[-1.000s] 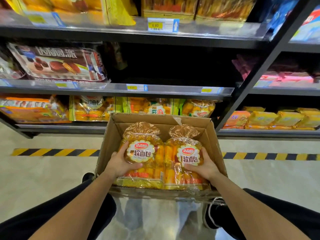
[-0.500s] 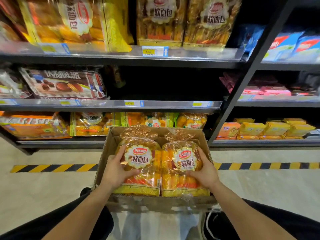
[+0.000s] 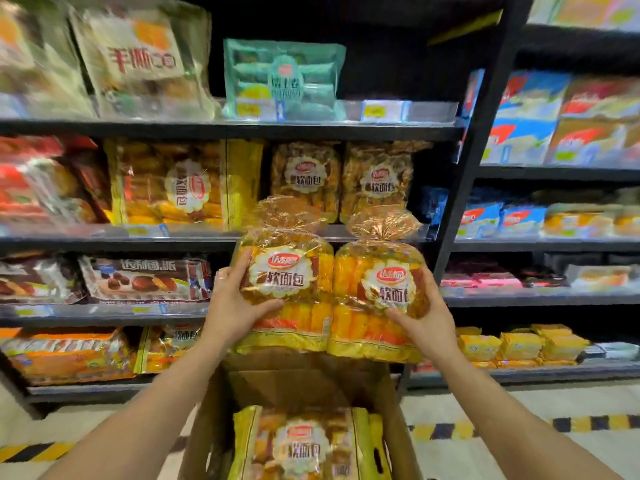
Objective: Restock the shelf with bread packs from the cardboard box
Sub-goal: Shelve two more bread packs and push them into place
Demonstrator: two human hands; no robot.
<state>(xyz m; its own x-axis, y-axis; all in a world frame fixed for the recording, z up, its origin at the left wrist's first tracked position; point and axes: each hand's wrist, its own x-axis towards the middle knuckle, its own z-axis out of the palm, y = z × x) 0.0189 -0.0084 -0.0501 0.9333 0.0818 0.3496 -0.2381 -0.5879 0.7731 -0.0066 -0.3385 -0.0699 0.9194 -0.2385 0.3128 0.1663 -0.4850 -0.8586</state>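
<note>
Head camera, looking along both forearms: fingers [image 3: 243, 262] of the left hand [image 3: 232, 308] curl round one bread pack [image 3: 289, 271], thumb across its front. The right hand [image 3: 427, 318] grips a second pack [image 3: 375, 289] likewise. Both are upright, touching side by side, above the cardboard box [image 3: 304, 382], where another pack [image 3: 304, 445] lies. Matching packs [image 3: 306, 178] stand on the shelf [image 3: 194, 235] behind.
</note>
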